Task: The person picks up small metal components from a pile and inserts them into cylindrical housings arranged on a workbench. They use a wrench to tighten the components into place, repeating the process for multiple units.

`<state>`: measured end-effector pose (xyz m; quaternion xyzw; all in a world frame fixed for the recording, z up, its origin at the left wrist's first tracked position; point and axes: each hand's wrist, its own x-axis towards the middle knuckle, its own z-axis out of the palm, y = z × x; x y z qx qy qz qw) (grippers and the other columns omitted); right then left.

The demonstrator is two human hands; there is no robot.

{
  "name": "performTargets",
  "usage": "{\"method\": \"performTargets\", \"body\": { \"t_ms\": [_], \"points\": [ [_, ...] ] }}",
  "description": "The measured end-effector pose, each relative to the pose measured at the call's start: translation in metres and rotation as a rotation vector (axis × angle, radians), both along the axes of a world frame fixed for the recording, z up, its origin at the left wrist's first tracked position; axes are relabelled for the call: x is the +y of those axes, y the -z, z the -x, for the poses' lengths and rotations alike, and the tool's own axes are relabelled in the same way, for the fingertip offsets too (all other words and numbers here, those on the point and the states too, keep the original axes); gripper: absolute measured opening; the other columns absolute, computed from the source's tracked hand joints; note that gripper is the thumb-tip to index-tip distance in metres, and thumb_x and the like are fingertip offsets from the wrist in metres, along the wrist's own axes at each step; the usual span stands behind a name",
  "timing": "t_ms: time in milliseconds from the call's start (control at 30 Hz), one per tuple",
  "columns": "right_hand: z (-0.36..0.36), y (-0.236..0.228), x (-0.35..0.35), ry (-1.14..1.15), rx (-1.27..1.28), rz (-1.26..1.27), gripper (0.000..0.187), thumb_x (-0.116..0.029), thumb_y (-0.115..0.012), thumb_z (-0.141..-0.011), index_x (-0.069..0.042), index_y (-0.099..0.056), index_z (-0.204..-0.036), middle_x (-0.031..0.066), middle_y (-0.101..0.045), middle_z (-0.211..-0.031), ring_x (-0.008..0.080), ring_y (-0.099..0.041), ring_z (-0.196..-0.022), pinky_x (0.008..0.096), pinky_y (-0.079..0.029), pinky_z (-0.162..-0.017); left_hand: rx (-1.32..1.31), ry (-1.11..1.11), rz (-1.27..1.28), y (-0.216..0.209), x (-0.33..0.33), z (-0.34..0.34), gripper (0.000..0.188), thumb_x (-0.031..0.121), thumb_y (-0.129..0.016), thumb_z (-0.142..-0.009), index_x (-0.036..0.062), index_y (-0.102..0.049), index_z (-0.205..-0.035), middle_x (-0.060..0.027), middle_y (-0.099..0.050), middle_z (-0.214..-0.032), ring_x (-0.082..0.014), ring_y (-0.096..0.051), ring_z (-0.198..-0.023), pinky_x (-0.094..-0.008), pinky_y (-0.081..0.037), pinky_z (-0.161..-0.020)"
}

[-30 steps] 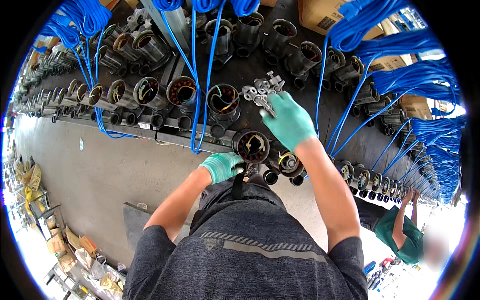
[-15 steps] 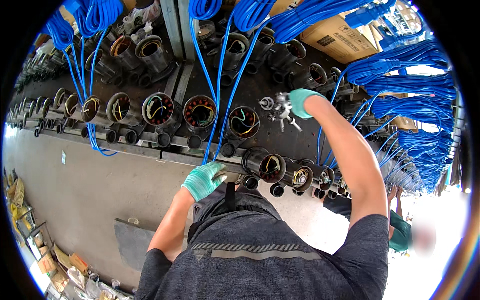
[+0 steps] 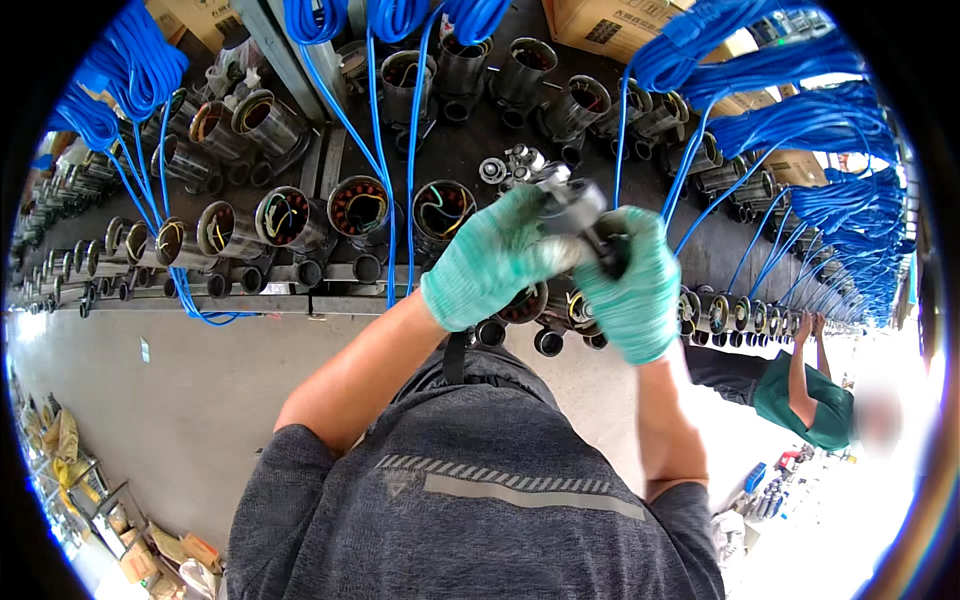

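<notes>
In front of my body, over the bench's front edge, my two hands in green knit gloves meet at a dark and silvery metal part (image 3: 578, 208). It has a rounded head and a black lower section; motion blur hides its exact kind. My right hand (image 3: 635, 290) is closed around the black section. My left hand (image 3: 495, 262) is closed at the silvery side, thumb toward the right hand. Just beyond them, a small pile of shiny metal pieces (image 3: 520, 160) lies on the dark bench. A motor housing (image 3: 443, 212) with coloured wires stands left of the hands.
Open motor housings (image 3: 290, 218) line the dark bench's (image 3: 310, 122) front edge, with more behind. Blue cable bundles (image 3: 790, 130) hang above, their strands running down to the bench. A cardboard box (image 3: 610, 25) sits at the back. At right, another person (image 3: 800, 395) works along the row.
My right hand has come back from the metal pile with the part. My left hand has risen from the bench edge and joined it. The whole view has shifted somewhat.
</notes>
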<state>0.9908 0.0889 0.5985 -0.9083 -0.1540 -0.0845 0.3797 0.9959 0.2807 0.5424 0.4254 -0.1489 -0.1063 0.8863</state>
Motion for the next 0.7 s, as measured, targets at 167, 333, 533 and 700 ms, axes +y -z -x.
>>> {"method": "performTargets", "body": {
  "t_ms": [167,333,533,700],
  "points": [
    [0.030,0.025,-0.028,-0.081,0.017,-0.218,0.055,-0.013,-0.092,-0.082,-0.002,-0.059,-0.125,0.0143,-0.064,-0.117,0.0269,-0.072,-0.098,0.0373,-0.062,-0.084,-0.002,-0.101,-0.526,-0.011,-0.021,0.007,0.059,0.021,-0.091,-0.090,0.0046,-0.063,-0.139,-0.0038,-0.074,-0.122,-0.0160,-0.070,-0.112,-0.0331,-0.057,-0.103],
    [0.045,0.015,-0.067,-0.097,0.094,-0.537,0.062,-0.027,-0.095,-0.084,-0.004,-0.059,-0.129,0.0073,-0.066,-0.102,0.0152,-0.070,-0.090,0.0320,-0.059,-0.080,-0.532,-0.162,-0.965,-0.045,-0.043,0.007,0.067,0.021,-0.097,-0.078,0.0046,-0.065,-0.134,-0.0099,-0.078,-0.116,-0.0210,-0.077,-0.102,-0.0353,-0.063,-0.094],
    [0.044,0.001,-0.087,-0.041,-0.031,-0.205,0.032,-0.023,-0.090,-0.088,-0.007,-0.072,-0.109,0.0071,-0.077,-0.086,0.0153,-0.075,-0.071,0.0292,-0.062,-0.066,-0.580,0.094,-1.362,-0.053,-0.083,0.014,0.064,0.035,-0.094,-0.073,0.0131,-0.070,-0.128,-0.0095,-0.078,-0.107,-0.0319,-0.077,-0.097,-0.0397,-0.063,-0.087],
    [0.046,0.012,-0.109,-0.158,-0.059,-0.095,0.038,-0.026,-0.091,-0.085,-0.007,-0.073,-0.112,0.0099,-0.078,-0.090,0.0243,-0.079,-0.075,0.0321,-0.063,-0.067,-0.627,0.030,-1.297,-0.023,-0.096,0.026,0.064,0.033,-0.094,-0.070,0.0144,-0.070,-0.126,-0.0095,-0.079,-0.104,-0.0327,-0.077,-0.093,-0.0398,-0.063,-0.085]
  ]
}}
